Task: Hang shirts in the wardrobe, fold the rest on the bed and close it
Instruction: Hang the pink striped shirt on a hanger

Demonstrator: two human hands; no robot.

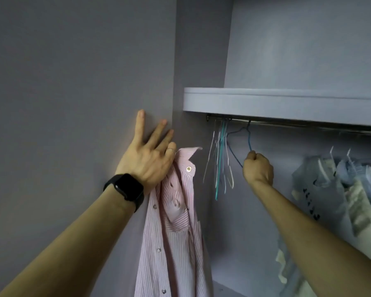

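A pink striped shirt point(176, 228) hangs down from my left hand point(150, 155), which pins its collar with the thumb while the fingers spread flat against the wardrobe's side panel point(73, 82). My right hand point(257, 167) is closed in a fist around the lower wire of a blue hanger point(240, 138), whose hook sits on the metal rail point(287, 123) under the shelf. A black watch is on my left wrist.
Several empty white and teal hangers point(220, 159) dangle at the rail's left end. Light blue and cream garments point(341, 189) hang on the right. A pale shelf point(276, 103) runs above the rail. The wardrobe floor shows at the bottom.
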